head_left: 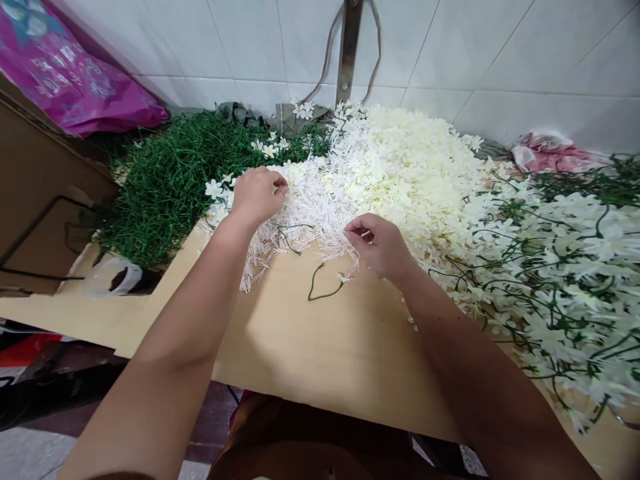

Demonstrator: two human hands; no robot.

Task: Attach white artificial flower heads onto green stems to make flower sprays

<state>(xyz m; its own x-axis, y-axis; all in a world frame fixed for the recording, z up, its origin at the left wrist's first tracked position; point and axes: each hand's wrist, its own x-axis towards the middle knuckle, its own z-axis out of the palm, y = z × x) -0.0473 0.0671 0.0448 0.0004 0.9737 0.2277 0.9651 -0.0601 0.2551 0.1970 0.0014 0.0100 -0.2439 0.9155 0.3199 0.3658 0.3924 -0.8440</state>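
Observation:
My left hand (pixel 259 193) is over the left side of a heap of thin white plastic stamens (pixel 320 203), fingers curled together; whatever they hold is too small to make out. On the heap's right edge my right hand (pixel 380 245) has thumb and forefinger pinched, and I cannot tell what is between them. Between the hands, a green stem (pixel 313 288) with a small white tip lies on the wooden table (pixel 310 353), and another green stem (pixel 290 241) rests by the stamens. Behind my right hand rises a pile of loose cream-white artificial petals (pixel 415 167).
Green plastic stems (pixel 170 173) are heaped at the left. White flowers on stems (pixel 580 280) spread over the table's right side. A cardboard box (pixel 45 193), a purple bag (pixel 85 80) and a clear plastic tub (pixel 113 277) are at the left. A tiled wall (pixel 450 53) stands behind.

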